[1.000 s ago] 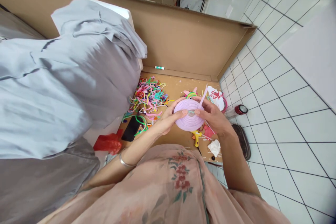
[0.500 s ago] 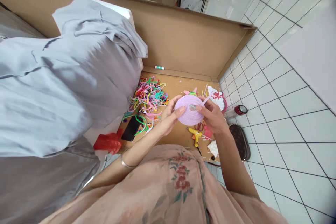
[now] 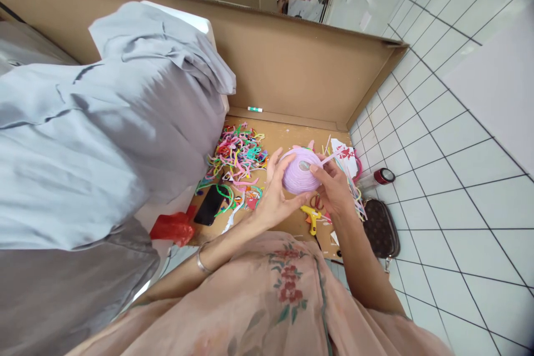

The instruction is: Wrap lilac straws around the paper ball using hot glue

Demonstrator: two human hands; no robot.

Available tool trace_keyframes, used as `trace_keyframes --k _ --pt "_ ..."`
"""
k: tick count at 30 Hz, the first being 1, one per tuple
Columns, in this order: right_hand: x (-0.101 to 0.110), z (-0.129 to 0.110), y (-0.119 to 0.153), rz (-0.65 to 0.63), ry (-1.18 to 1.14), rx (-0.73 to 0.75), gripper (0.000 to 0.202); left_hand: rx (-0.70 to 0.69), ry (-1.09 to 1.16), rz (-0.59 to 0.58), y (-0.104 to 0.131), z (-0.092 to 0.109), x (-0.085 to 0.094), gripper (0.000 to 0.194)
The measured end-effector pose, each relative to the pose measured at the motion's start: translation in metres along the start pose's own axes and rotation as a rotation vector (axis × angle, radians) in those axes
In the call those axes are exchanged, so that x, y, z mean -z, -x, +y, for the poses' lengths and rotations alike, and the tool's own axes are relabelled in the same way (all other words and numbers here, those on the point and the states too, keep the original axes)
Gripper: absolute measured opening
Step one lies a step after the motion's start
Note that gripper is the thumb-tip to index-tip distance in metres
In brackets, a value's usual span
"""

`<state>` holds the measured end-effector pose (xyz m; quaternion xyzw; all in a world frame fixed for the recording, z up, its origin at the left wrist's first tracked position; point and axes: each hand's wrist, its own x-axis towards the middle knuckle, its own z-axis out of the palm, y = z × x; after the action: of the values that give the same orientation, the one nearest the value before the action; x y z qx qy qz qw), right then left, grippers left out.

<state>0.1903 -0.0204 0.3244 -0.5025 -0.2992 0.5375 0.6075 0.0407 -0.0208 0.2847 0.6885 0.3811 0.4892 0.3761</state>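
Observation:
A lilac coil of wound pipe cleaner [image 3: 301, 177] is held up over the table, bulged into a dome with a small hole near its middle. My left hand [image 3: 280, 192] curves around its left side, thumb along the lower edge and fingers at the upper left. On the other side my right hand [image 3: 335, 186] grips the coil, its thumb beside the hole and its fingers partly hidden behind. A loose lilac end [image 3: 332, 156] sticks out at the upper right, by my right fingers. Below the coil lies a yellow glue gun [image 3: 311, 218], with red-handled scissors [image 3: 318, 201] partly covered.
A heap of colourful pipe cleaners [image 3: 240, 150] and a black phone [image 3: 209, 206] lie to the left. Grey cloth [image 3: 158, 100] bulges beside them. A cardboard panel [image 3: 292, 61] borders the far side, with a glue stick [image 3: 255, 109]. A bottle [image 3: 381, 177] and brown bag [image 3: 380, 228] stand right.
The flat coil has bulged into a dome. My left hand has shifted from pinching its edge to cupping its side, thumb now underneath. My right hand keeps its hold.

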Motion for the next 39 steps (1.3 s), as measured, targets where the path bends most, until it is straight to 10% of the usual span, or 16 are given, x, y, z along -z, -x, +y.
trace_keyframes --k 39 --pt "-0.01 0.007 0.004 -0.073 0.151 0.078 0.057 -0.218 -0.194 0.117 -0.009 -0.021 0.004 0.068"
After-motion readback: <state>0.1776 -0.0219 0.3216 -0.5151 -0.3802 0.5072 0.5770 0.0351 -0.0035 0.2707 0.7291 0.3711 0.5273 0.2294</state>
